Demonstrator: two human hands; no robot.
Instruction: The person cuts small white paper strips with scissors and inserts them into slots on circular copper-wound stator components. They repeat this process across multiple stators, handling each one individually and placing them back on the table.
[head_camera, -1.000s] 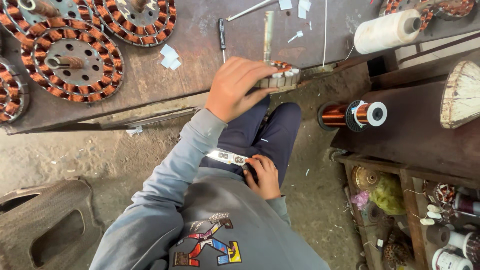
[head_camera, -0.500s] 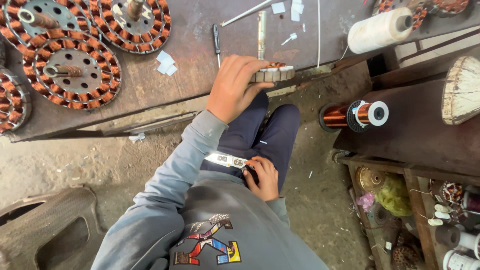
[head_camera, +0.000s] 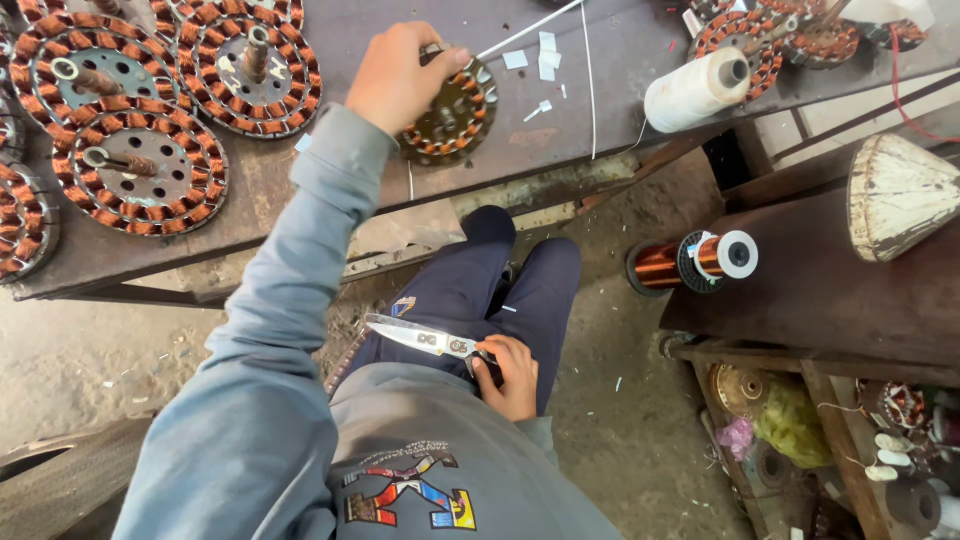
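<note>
My left hand (head_camera: 400, 75) grips a round copper-wound stator (head_camera: 455, 118) that lies on the dark workbench (head_camera: 520, 160), fingers over its upper left rim. My right hand (head_camera: 510, 375) rests on my lap and holds a pair of scissors (head_camera: 420, 338), blades pointing left across my thigh. I sit in dark trousers and a grey sweatshirt.
Several larger wound stators (head_camera: 140, 175) lie on the bench at the left. A white thread spool (head_camera: 695, 90) and paper scraps (head_camera: 545, 55) sit on the bench at right. A copper wire spool (head_camera: 690, 262) lies on a side shelf (head_camera: 850, 300), and small parts clutter the lower shelf at far right.
My left hand has carried the stator from the bench edge further onto the bench top and laid it flat. My right hand still holds the scissors on my lap.
</note>
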